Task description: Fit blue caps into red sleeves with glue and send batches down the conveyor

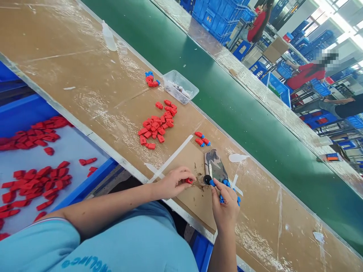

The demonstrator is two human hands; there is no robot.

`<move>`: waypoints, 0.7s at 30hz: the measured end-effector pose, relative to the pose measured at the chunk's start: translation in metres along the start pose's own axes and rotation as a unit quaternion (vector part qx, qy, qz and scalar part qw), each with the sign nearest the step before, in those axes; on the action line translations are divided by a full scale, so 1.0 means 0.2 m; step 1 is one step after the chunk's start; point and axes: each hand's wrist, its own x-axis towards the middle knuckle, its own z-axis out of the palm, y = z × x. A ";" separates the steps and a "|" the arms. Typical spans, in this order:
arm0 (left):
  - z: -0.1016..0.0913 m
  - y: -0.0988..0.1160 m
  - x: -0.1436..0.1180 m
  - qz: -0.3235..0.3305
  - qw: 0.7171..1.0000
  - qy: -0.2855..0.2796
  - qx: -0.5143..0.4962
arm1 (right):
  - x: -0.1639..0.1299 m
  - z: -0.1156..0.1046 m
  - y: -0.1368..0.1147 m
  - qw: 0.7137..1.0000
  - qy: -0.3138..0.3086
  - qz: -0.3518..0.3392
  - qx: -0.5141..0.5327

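My left hand (pixel 177 182) pinches a small red plastic piece (pixel 188 181) above a brown board (pixel 181 160) taped to the table. Between the fingertips of my right hand (pixel 227 204) is a small blue plastic piece (pixel 212 183), held beside a round black cap (pixel 207 180). A small clear cup (pixel 201 180) sits at the cap, partly hidden by it. Just beyond my right hand lies a camouflage-patterned cloth (pixel 216 166). More blue pieces (pixel 226 183) are around and partly behind its fingers. The two held pieces are apart.
Loose red pieces (pixel 155 126) are heaped on the table, with several red-and-blue pieces (pixel 202 140) nearby. A clear tub (pixel 181 87) and a white bottle (pixel 109 36) stand along the green conveyor belt (pixel 227 98). At left, a blue crate (pixel 82 181) holds red pieces. People work across the belt.
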 end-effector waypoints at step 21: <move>-0.01 0.01 0.01 0.017 0.999 0.001 -0.047 | -0.01 -0.01 0.00 0.985 -0.020 0.146 0.086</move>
